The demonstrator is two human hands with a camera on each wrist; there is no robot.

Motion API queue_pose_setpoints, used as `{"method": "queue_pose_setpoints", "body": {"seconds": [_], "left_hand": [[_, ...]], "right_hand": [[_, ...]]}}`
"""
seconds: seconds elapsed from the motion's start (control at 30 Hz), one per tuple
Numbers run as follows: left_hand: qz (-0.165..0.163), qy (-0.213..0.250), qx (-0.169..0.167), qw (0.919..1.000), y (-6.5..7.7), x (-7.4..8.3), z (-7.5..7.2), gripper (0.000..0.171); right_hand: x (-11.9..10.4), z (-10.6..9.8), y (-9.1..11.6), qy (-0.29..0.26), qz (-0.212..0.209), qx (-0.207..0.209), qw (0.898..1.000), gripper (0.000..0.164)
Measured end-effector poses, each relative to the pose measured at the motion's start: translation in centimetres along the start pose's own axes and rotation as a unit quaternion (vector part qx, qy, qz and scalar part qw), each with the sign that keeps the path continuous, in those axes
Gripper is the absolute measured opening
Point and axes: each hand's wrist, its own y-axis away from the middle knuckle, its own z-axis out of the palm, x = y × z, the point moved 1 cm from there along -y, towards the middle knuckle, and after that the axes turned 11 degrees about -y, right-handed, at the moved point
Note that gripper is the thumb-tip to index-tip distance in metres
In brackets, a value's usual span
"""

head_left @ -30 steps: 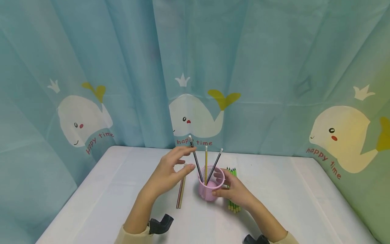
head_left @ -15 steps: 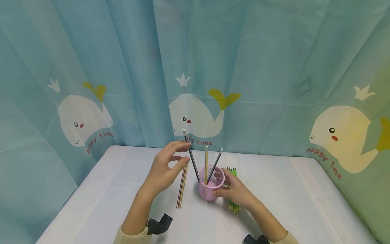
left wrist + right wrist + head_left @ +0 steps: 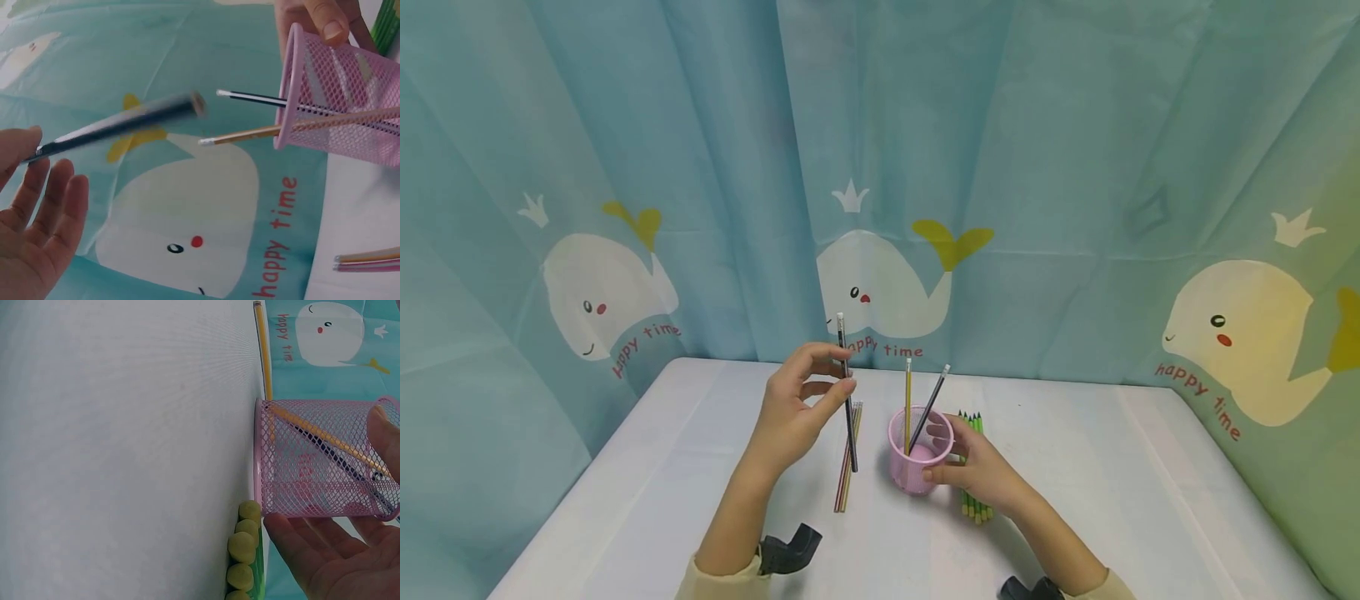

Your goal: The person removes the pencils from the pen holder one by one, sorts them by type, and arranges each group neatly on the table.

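Observation:
My left hand (image 3: 790, 421) pinches a black pencil (image 3: 853, 433) between thumb and fingers, left of the cup and clear of it. The pencil hangs nearly upright, white eraser at the top; in the left wrist view its lower end is blurred. A pink mesh pencil cup (image 3: 912, 477) stands on the table, gripped round its right side by my right hand (image 3: 976, 465). Inside the cup lean a yellow pencil (image 3: 908, 385) and another black pencil (image 3: 937, 388), erasers up. The right wrist view shows both through the mesh (image 3: 319, 494).
A few red and yellow pencils (image 3: 840, 492) lie on the white table (image 3: 1120, 500), partly behind the held pencil. Several green pencils (image 3: 977, 510) lie side by side right of the cup, partly covered by my right hand. A whale-print curtain (image 3: 1060, 167) hangs behind.
My left hand has drawn the black pencil up out of the cup and moved left, over the red and yellow pencils. The right hand and cup have stayed still.

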Motion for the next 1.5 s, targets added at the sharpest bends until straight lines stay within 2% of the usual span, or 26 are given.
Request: {"method": "queue_pose_setpoints", "body": {"seconds": [0.17,0.43,0.63,0.9,1.2,1.5], "left_hand": [[-0.024,-0.004,-0.004,0.9997,0.1,-0.5,0.0,0.024],[-0.059,0.008,-0.015,0.9981,0.0,-1.6,0.0,0.021],[-0.098,0.023,-0.023,0.9946,0.0,-2.3,-0.1,0.029],[-0.135,0.037,-0.032,0.9896,-0.1,-3.1,-0.2,0.045],[-0.174,0.02,-0.045,0.9836,0.0,-4.7,-0.2,0.043],[-0.226,0.002,-0.066,0.972,0.3,-6.4,0.2,0.043]], "right_hand": [[0.0,0.0,0.1,0.003,0.002,0.001,1.0,0.081],[-0.1,0.0,0.1,-0.001,-0.003,-0.001,1.0,0.081],[-0.2,0.1,0.1,-0.001,-0.001,0.0,1.0,0.081],[-0.3,0.1,0.1,-0.003,-0.003,-0.002,1.0,0.081],[-0.4,0.0,0.1,-0.002,-0.004,-0.005,1.0,0.08],[-0.5,0.1,0.1,-0.005,-0.002,-0.003,1.0,0.08]]}}
